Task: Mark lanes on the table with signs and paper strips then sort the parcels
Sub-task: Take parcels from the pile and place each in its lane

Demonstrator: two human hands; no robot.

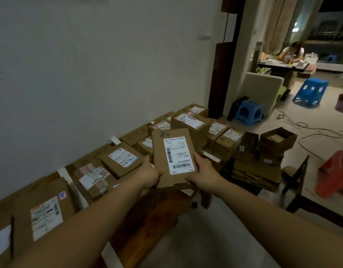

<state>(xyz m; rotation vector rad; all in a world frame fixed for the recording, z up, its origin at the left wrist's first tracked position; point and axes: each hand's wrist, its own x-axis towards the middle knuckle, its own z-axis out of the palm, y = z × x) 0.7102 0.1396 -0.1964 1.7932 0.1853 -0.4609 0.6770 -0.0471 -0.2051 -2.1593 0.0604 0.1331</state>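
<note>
Above the table (157,213), both hands' grip holds a flat parcel (172,157).

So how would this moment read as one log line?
left hand, right hand: grip flat parcel, label up | table: other parcels, paper strips
</note>
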